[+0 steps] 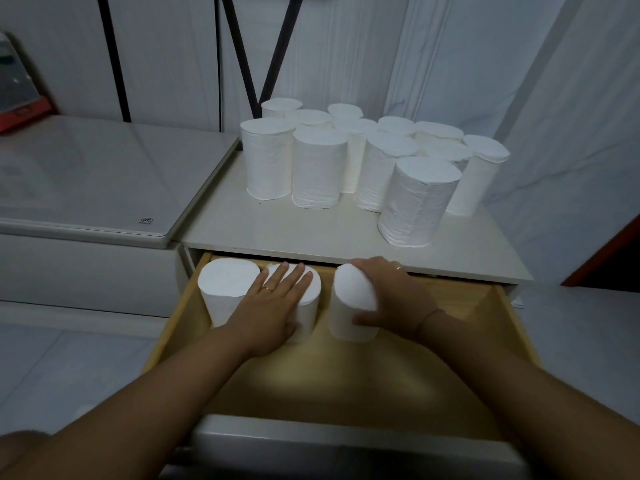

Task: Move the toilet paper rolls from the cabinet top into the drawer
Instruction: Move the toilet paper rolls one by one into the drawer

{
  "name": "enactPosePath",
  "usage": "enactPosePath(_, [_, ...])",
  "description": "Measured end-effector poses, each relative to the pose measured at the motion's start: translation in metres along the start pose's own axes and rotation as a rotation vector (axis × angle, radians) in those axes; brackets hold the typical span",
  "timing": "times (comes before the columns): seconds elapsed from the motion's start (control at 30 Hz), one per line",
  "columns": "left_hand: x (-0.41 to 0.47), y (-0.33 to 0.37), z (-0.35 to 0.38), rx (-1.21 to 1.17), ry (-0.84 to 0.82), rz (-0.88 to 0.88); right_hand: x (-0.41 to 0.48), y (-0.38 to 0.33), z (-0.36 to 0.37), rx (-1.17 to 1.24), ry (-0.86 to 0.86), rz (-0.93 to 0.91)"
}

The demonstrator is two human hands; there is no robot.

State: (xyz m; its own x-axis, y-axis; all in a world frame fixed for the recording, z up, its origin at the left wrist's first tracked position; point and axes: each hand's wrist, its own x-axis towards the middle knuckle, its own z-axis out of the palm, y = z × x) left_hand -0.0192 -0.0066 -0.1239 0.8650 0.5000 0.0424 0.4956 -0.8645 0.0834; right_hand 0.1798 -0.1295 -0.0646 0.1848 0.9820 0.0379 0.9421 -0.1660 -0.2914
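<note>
white draped sheeting (485, 64) fills the back wall, crossed by dark straps (110, 57). to the left a low white chest (104, 174) with a glossy lid butts against the cabinet. the cabinet's pale top surface (263, 230) carries a standing cluster of toilet paper rolls (318, 168) — they are packed close, the front ones covering those behind, so the count is unsure. below the surface's front edge the wooden drawer (516, 327) is pulled out toward the person. its white front panel (346, 441) sits at the bottom of view, and both forearms cross above it, covering much of the drawer floor.

three rolls stand upright along the drawer's back. the left roll (225, 285) is in the back left corner and the middle roll (308, 317) is close against it, the join hidden by a hand. the right roll (349, 306) stands just beside the middle one across a narrow gap. the left hand (273, 299) lies flat on the middle roll's top, fingers straight and spread, hiding most of that top. the right hand (398, 299) wraps the right roll from its right side — fingers curled behind it, thumb across the lower front, clamped on the paper.

a red-edged box (20, 98) leans at the far left on the chest, cut off by the frame and too dim to read. a thin ring (266, 289) shows on the left hand and a second ring (399, 268) on the right. a thread band (429, 315) circles the right wrist.
</note>
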Motion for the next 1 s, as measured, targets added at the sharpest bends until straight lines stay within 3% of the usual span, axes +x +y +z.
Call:
enactPosePath(0.27, [-0.002,0.0,0.0,0.017,0.005,0.002,0.003,0.004,0.047,0.169,0.159,0.037])
enactPosePath(0.5, [-0.006,0.014,0.002,0.035,0.002,0.1,-0.003,0.006,0.058,0.189,0.209,0.221])
enactPosePath(1.0, [0.009,0.035,0.001,0.047,-0.066,0.138,-0.002,0.013,0.062,0.183,0.182,0.131])
